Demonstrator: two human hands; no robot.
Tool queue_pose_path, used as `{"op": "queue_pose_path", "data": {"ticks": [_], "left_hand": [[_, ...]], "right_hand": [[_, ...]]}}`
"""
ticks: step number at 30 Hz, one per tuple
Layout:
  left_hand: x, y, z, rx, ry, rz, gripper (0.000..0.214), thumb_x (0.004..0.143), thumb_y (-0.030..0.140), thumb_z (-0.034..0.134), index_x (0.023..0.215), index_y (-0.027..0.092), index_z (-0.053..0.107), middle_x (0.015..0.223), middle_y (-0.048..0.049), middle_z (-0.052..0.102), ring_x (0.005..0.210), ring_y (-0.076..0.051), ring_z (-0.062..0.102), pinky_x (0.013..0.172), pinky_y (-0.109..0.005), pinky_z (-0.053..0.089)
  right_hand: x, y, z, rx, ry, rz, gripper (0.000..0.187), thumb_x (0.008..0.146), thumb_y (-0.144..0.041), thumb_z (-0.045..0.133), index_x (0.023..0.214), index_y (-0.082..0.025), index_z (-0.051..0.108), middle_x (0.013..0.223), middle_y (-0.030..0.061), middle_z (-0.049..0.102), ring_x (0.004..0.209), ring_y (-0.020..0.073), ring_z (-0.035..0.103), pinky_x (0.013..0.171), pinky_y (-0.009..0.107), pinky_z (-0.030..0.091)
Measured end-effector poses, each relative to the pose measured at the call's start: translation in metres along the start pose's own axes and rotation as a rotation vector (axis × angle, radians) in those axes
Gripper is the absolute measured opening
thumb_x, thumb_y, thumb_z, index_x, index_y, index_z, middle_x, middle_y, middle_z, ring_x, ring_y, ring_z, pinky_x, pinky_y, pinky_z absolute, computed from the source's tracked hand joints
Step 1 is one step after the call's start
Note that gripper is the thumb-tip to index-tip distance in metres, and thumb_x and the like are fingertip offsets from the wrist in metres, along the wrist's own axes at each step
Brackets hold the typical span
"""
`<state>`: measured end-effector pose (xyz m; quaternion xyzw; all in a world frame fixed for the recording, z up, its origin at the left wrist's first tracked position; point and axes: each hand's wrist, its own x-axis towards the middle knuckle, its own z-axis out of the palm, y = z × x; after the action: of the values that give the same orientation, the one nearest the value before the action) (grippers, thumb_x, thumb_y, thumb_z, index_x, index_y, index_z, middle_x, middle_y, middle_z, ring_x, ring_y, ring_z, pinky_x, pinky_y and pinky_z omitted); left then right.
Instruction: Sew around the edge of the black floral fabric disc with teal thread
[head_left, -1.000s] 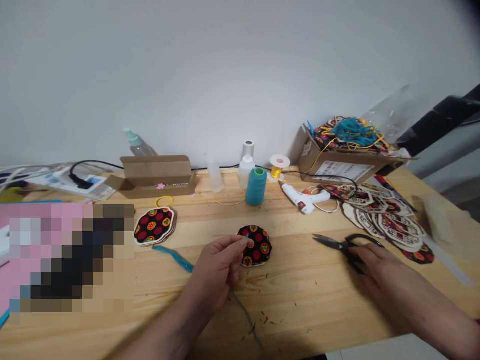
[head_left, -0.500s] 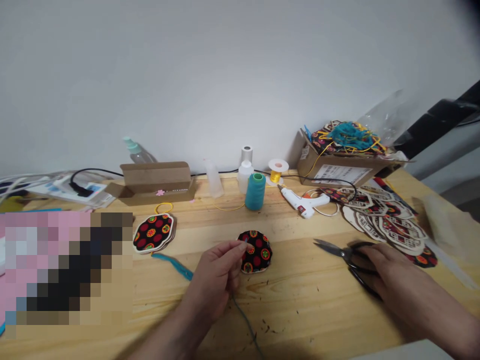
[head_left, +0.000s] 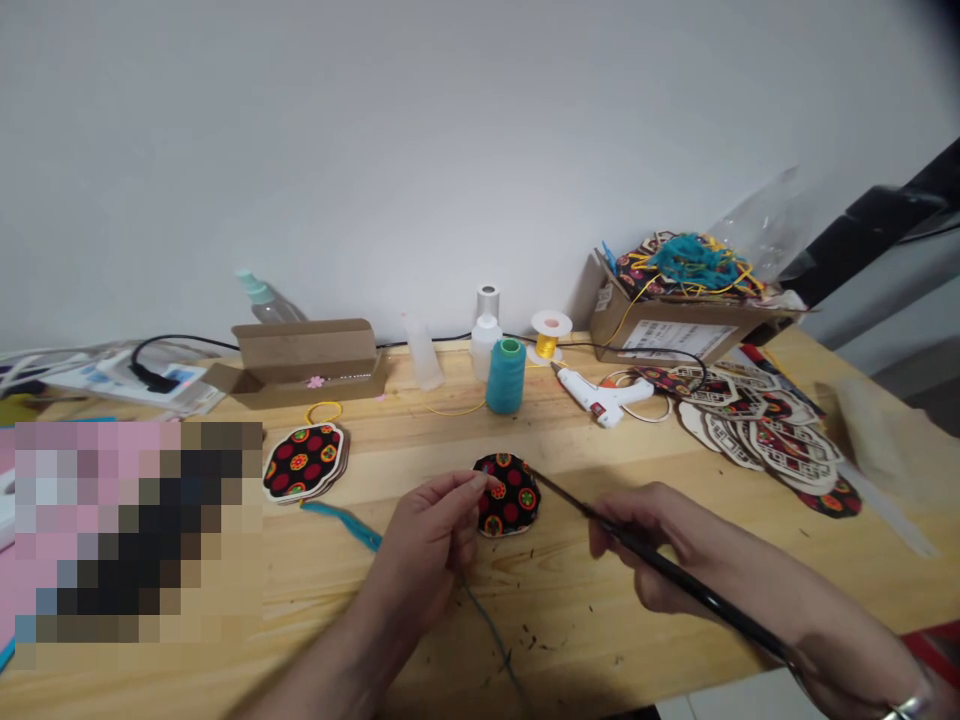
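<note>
Head view: left hand (head_left: 435, 530) pinches thin grey-teal thread (head_left: 484, 618), seemingly steadying it, beside the round black floral-fabric patch (head_left: 514, 510); right hand (head_left: 671, 525) grips black-handled metal scissors (head_left: 675, 572), tips toward the patch.

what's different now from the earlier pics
The right hand has picked the scissors up off the table and swung them left, their tips now by the patch's right edge; contact is unclear. The left hand stays pinched beside the patch, thread trailing below. Glue gun and spools unmoved.
</note>
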<state>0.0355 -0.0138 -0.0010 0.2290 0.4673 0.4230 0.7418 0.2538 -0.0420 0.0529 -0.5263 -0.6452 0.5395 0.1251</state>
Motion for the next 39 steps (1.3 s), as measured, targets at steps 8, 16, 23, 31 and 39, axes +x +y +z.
{"op": "queue_pose_path", "data": {"ticks": [8,16,23,31,39], "left_hand": [[0.0,0.001,0.0,-0.017,0.006,0.004,0.014,0.071,0.025,0.068,0.072,0.013,0.062,0.043,0.0114,0.027,0.039,-0.003,0.016,0.037,-0.018,0.011],[0.0,-0.001,0.001,0.002,0.027,-0.012,0.015,0.068,0.026,0.069,0.067,0.013,0.061,0.041,0.0108,0.03,0.037,-0.002,0.017,0.035,-0.018,0.012],[0.0,-0.001,0.002,0.009,0.03,-0.018,0.018,0.066,0.029,0.071,0.069,0.013,0.063,0.041,0.011,0.029,0.037,-0.002,0.017,0.035,-0.017,0.012],[0.002,-0.002,0.001,0.002,0.025,-0.02,0.016,0.068,0.028,0.07,0.069,0.013,0.063,0.042,0.0109,0.028,0.038,-0.002,0.016,0.035,-0.017,0.012],[0.001,-0.001,0.002,0.008,0.021,-0.014,0.017,0.067,0.028,0.07,0.069,0.013,0.064,0.042,0.0107,0.029,0.038,-0.002,0.017,0.035,-0.016,0.014]], "right_hand": [[0.024,-0.008,0.0,-0.109,-0.086,0.156,0.045,0.077,-0.059,0.045,0.075,-0.015,0.055,0.06,-0.0022,0.042,0.052,0.009,0.042,0.044,0.019,0.037],[0.045,-0.006,0.003,-0.114,-0.113,0.078,0.05,0.075,-0.063,0.045,0.077,-0.014,0.056,0.059,-0.0019,0.043,0.046,0.0079,0.042,0.038,0.019,0.033],[0.051,0.0,0.006,-0.036,-0.199,0.034,0.046,0.076,-0.06,0.047,0.067,-0.015,0.05,0.057,-0.0028,0.04,0.045,0.0074,0.04,0.038,0.019,0.033],[0.052,0.006,0.008,0.002,-0.189,0.027,0.046,0.076,-0.06,0.048,0.071,-0.014,0.054,0.056,-0.0037,0.038,0.044,0.0069,0.04,0.037,0.018,0.034],[0.053,0.014,0.006,-0.016,-0.2,0.016,0.047,0.076,-0.06,0.048,0.075,-0.014,0.055,0.054,-0.0041,0.038,0.043,0.0071,0.04,0.037,0.018,0.032]]}}
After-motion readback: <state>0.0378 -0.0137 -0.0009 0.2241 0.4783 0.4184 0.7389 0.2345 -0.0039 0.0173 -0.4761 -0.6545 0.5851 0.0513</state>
